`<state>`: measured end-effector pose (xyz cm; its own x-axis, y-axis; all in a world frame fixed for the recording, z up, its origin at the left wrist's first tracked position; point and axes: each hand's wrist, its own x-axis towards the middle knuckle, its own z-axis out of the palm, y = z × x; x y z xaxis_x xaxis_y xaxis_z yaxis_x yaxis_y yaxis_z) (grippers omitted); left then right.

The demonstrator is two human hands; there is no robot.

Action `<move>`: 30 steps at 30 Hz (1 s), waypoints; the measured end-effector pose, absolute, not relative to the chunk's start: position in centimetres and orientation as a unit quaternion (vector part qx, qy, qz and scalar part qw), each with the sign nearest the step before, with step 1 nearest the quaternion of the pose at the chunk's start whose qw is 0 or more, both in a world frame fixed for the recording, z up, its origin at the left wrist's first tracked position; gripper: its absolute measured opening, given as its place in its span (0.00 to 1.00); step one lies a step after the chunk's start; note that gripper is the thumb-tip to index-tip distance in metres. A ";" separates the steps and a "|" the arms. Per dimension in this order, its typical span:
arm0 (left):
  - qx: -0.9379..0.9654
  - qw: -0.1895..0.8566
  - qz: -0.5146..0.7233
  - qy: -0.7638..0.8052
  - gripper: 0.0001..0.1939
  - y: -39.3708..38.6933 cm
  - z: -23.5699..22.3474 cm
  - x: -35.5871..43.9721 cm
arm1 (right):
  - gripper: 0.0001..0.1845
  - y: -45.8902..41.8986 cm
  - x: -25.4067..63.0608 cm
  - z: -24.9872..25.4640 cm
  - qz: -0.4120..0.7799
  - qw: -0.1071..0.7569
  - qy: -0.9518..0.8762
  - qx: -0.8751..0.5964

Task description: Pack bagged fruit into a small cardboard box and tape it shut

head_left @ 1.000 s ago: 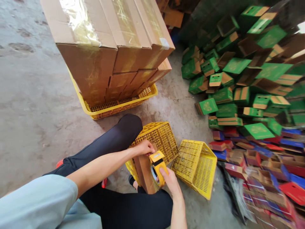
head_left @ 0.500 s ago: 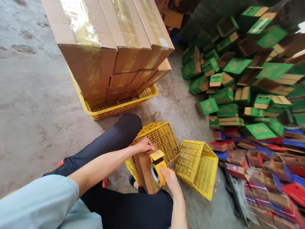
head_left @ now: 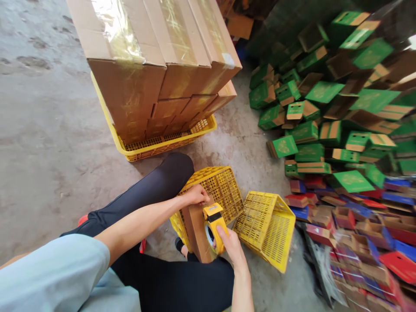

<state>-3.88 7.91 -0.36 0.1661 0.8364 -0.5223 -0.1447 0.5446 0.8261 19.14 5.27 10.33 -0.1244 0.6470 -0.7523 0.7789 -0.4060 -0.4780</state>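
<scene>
In my right hand [head_left: 230, 242] is a yellow tape dispenser [head_left: 214, 218], its roll facing my body. It sits against a brown cardboard box [head_left: 197, 229] between my legs. The fingers of my left hand [head_left: 196, 195] are curled closed at the far end of that box, a little beyond the dispenser. Whatever is between those fingers, if anything, is too small to make out. Behind and under the box is a yellow plastic crate [head_left: 224, 184] with a lattice surface.
Taped cardboard boxes [head_left: 130, 86] stand stacked in a yellow basket [head_left: 169, 145] ahead. Another yellow crate [head_left: 256, 221] lies tipped to the right. Piles of green boxes [head_left: 308, 151] and red and blue cartons [head_left: 354, 216] cover the floor at right.
The view has shifted slightly, so the stacked boxes sit a little further right in the picture. Both hands and the tape dispenser keep nearly the same place on the box.
</scene>
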 end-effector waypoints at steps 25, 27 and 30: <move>0.290 0.547 0.348 0.704 0.04 10.1 -1.8 -7.3 | 0.32 6.3 16.9 10.1 -0.468 0.094 0.575 0.664; 0.282 0.543 0.344 0.712 0.04 10.4 -2.2 -7.2 | 0.32 6.6 16.8 9.7 -0.470 0.088 0.572 0.666; 0.271 0.540 0.339 0.721 0.05 10.5 -2.4 -7.0 | 0.32 6.8 16.7 9.5 -0.479 0.077 0.562 0.670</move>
